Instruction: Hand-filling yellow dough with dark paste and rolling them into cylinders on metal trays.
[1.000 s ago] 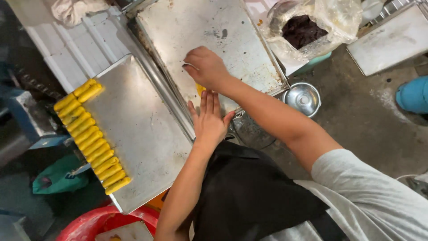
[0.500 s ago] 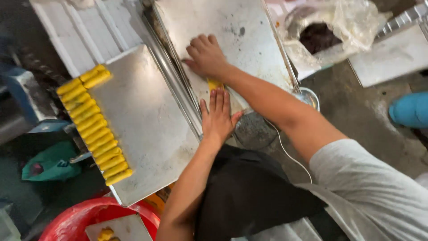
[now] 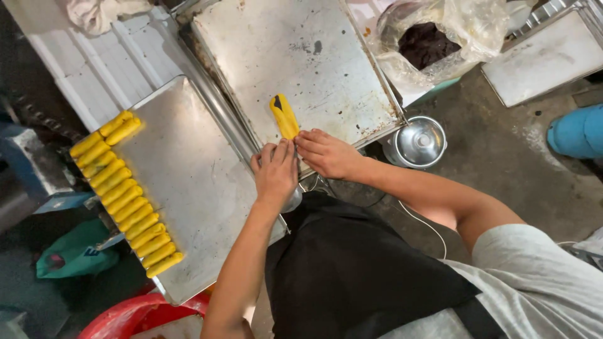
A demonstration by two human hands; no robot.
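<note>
Thing in hand: a soft yellow dough roll with dark filling at its far end (image 3: 284,116), lying on the worn metal tray (image 3: 251,56) on the bench.
Left hand (image 3: 275,172): fingers flat and together, tips at the roll's near end, gripping nothing.
Right hand (image 3: 326,154): loosely curled, fingertips at the same end.
Handling: looks light, limp, easily torn; best cupped along its length, not pinched.
Nearby: a row of finished yellow rolls (image 3: 122,191) on the shiny steel tray (image 3: 195,182).

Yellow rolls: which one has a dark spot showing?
The lone yellow roll on the worn tray, touched by both hands' fingers, shows dark filling at its far end. The row of rolls is plain yellow.
</note>
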